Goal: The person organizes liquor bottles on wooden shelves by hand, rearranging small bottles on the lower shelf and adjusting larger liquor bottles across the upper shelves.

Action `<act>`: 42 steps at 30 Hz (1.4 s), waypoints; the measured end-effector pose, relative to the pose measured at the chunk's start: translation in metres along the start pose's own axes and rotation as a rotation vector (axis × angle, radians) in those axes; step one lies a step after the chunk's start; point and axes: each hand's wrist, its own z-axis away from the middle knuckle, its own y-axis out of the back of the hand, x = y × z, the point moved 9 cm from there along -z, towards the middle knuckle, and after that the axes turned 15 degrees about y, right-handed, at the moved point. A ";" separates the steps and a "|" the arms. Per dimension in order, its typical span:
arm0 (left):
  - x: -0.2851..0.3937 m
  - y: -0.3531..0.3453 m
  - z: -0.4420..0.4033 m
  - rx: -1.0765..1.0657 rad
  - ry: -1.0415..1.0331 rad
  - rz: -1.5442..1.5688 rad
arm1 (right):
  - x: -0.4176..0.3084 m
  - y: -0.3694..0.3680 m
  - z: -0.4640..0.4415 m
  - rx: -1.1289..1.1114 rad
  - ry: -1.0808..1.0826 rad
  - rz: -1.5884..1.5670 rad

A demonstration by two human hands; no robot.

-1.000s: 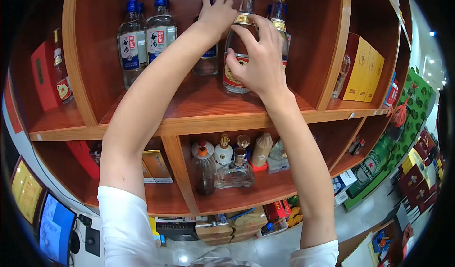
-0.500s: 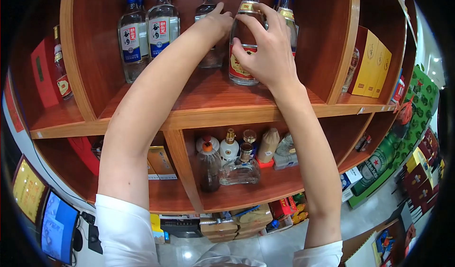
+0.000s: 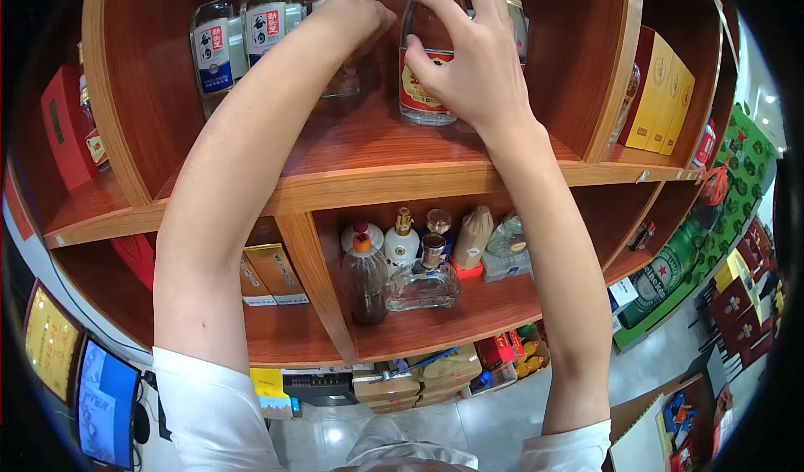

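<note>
My left hand point(image 3: 362, 18) is raised in the upper compartment with its fingers apart, in front of a clear blue-capped bottle point(image 3: 342, 82); nothing shows in its grasp. My right hand point(image 3: 473, 61) is spread over the front and right side of a clear bottle with a red label point(image 3: 423, 95). Its thumb and fingers are separated, and whether the fingertips press on the glass is unclear. That bottle stands upright on the shelf. Another gold-labelled bottle point(image 3: 512, 11) is behind my right hand. Two blue-and-white labelled bottles point(image 3: 213, 45) point(image 3: 268, 28) stand to the left.
The wooden shelf edge point(image 3: 377, 185) runs below my forearms. Glass and ceramic bottles point(image 3: 423, 288) fill the lower compartment. Yellow boxes point(image 3: 662, 95) stand in the right compartment, a red box point(image 3: 67, 128) in the left. A monitor point(image 3: 107, 405) is at lower left.
The view has shifted, so the shelf and upper bottles appear higher. My left hand has moved slightly left and away from the red-labelled bottle. My right hand keeps its spread pose beside it.
</note>
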 end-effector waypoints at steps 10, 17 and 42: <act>-0.003 0.039 0.007 0.186 0.032 0.419 | 0.014 0.022 0.002 0.118 -0.158 0.053; -0.014 0.032 -0.028 0.230 -0.042 0.957 | 0.049 0.025 0.032 0.315 -0.326 0.139; -0.029 0.077 0.015 0.185 0.216 2.085 | 0.084 -0.009 0.073 -0.061 -0.905 -0.120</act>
